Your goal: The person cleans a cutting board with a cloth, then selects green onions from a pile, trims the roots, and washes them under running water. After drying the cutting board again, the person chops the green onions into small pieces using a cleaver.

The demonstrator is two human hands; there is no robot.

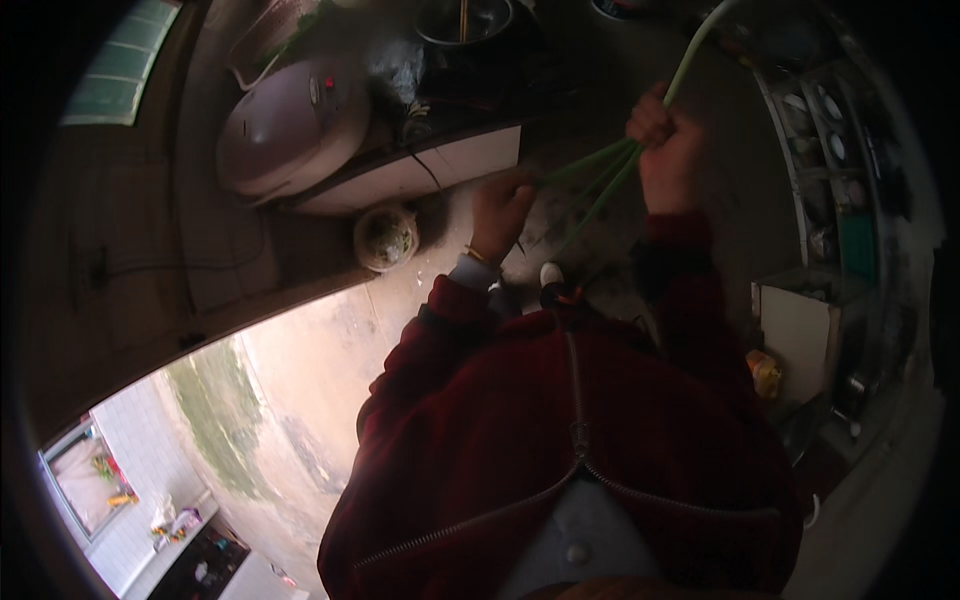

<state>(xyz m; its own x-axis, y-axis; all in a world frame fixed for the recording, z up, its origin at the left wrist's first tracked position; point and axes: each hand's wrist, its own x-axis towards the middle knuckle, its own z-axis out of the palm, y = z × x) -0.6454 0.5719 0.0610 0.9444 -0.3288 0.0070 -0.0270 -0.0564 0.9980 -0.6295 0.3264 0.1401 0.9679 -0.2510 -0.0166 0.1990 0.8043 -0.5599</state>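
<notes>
A long green onion [686, 64] with a pale stalk and several green leaves is in my right hand [667, 154], whose fingers wrap around it where the leaves begin to spread. The stalk rises past the fist to the top of the view, and its upper end is cut off there. My left hand [504, 214] is lower and to the left, its fingers closed around the end of one leaf. Other leaves [604, 199] hang loose between the two hands, above the floor. Dim light hides the fingertips of my left hand.
Left of my hands, a bin [386, 238] holds green scraps. A rice cooker [292, 127] with a red light stands on the counter, near a pan [465, 22] with chopsticks. On the right are dish shelves [802, 172], a white box [793, 334] and a yellow bottle [763, 373].
</notes>
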